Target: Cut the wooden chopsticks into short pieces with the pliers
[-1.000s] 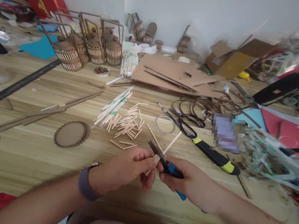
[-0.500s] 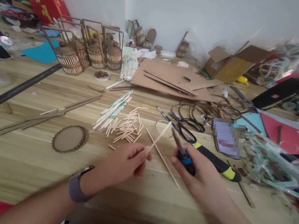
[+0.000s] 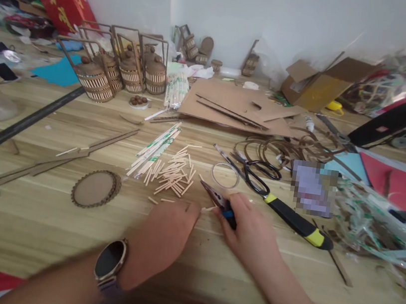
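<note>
My left hand (image 3: 170, 223) is bent over just above the table, its back toward me and its fingers mostly hidden. A short length of thin wooden stick (image 3: 208, 208) shows at its right edge, apparently held in it. My right hand (image 3: 248, 229) is closed around long-nose pliers (image 3: 219, 199) with blue and black handles. Their jaws point up and left, above the stick. The tip of another stick (image 3: 201, 177) shows beside the jaws. Just beyond my left hand lies a pile of short cut sticks (image 3: 175, 176), with paper-wrapped chopsticks (image 3: 156, 148) behind it.
A round cardboard disc (image 3: 94, 188) lies at left. Black-handled scissors (image 3: 258, 177), a metal ring (image 3: 225, 174) and a black-yellow cutter (image 3: 295, 220) are at right. Small lidded baskets with handles (image 3: 97, 82) stand at the back left. Cardboard sheets (image 3: 229, 95) lie behind.
My left hand has turned over and lowered, hiding its fingers. The pliers have moved left toward it, with their jaws now pointing left. A short stick piece now lies beyond my left hand.
</note>
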Action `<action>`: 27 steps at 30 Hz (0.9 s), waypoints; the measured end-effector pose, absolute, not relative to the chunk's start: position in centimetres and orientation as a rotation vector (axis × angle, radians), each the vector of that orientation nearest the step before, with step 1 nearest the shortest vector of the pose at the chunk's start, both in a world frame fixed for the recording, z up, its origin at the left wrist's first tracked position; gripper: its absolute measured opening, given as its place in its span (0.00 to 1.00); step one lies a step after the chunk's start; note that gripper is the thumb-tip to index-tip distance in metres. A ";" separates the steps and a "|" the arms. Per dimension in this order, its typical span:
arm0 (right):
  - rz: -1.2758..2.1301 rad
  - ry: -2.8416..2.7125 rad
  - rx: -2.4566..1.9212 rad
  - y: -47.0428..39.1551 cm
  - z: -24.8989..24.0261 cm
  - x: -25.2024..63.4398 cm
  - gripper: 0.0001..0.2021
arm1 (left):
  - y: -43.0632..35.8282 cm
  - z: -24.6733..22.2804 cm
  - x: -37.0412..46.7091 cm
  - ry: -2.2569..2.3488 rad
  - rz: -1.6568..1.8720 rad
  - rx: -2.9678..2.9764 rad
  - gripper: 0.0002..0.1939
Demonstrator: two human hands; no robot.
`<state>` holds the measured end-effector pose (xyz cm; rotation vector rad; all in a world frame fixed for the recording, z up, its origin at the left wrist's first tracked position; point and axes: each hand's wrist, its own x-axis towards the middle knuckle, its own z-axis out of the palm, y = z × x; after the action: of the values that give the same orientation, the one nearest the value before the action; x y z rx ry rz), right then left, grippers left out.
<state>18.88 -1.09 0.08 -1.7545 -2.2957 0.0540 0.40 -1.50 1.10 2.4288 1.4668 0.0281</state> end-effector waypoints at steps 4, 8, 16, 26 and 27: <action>0.010 -2.291 -1.817 -1.3 0.1 18.5 0.07 | -1.6 1.3 0.5 1.483 -0.031 2.463 0.16; -0.023 -2.293 -1.848 -1.5 0.0 18.1 0.07 | -1.7 1.4 0.7 1.471 -0.078 2.466 0.15; 0.226 -2.244 -1.718 -0.6 0.5 19.0 0.08 | -1.0 1.2 0.4 1.400 0.114 2.284 0.15; 1.082 -1.969 -1.271 0.0 2.2 21.9 0.15 | -0.1 2.6 -0.2 0.649 0.394 1.413 0.21; 1.147 -1.920 -1.226 0.0 2.1 22.0 0.18 | -0.1 2.7 -0.3 0.598 0.417 1.375 0.22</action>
<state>22.02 -0.03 2.13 -1.2261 -1.9205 1.1472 -0.26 -0.11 2.66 1.3754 0.5981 0.4173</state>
